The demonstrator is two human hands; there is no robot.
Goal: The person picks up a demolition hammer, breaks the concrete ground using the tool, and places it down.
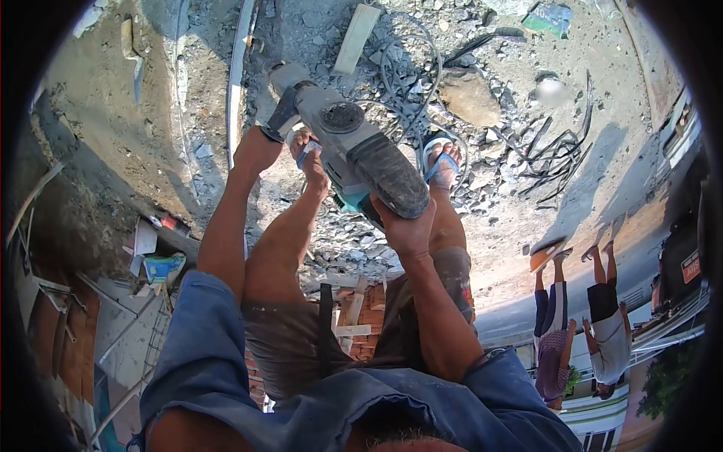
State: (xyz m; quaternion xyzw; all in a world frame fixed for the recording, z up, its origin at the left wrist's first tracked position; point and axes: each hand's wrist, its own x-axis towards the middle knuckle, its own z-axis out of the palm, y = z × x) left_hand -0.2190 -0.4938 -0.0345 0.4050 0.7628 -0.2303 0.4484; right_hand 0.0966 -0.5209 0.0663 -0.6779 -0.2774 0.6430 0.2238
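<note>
A grey and teal demolition hammer (358, 139) lies slantwise across the middle of the view, its front end up and left, above the rubble. Around its dark side handle (283, 117) my left hand (257, 149) is closed. My right hand (405, 226) grips the rear end, where the handle itself is mostly hidden behind the housing and my fingers. No bit can be clearly made out at the nose. My sandalled feet (443, 162) stand on either side of the tool.
Broken concrete (354, 252) covers the ground. A coiled grey cable (410, 98), black cables (553, 154), a flat stone (471, 96) and a pale wooden block (356, 38) lie ahead. A long board (239, 75) lies at left. Two people (606, 331) stand at right.
</note>
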